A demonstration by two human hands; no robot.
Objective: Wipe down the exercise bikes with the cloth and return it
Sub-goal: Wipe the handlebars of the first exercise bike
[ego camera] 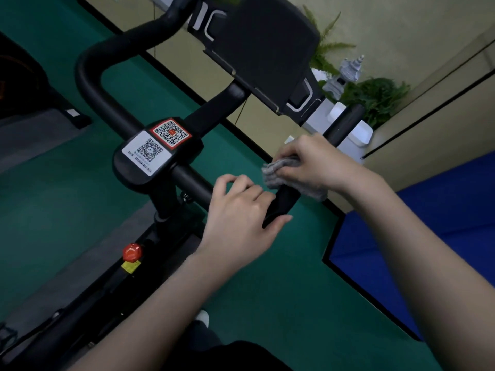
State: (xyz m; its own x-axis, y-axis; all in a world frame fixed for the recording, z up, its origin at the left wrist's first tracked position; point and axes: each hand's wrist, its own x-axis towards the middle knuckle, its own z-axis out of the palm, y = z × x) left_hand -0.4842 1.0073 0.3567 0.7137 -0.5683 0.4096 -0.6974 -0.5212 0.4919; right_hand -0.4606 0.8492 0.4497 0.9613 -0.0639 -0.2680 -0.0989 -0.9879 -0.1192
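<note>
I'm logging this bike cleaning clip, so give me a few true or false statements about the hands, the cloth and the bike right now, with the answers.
1. The right hand presses the grey cloth onto the handlebar. True.
2. The left hand holds a spray bottle. False: it grips the bare handlebar beside the cloth.
3. Two QR code stickers sit on the bike's centre console. True.
4. The red knob on the frame is covered by the cloth. False: it is uncovered, well away from the cloth.
5. The floor under the bike is green. True.
</note>
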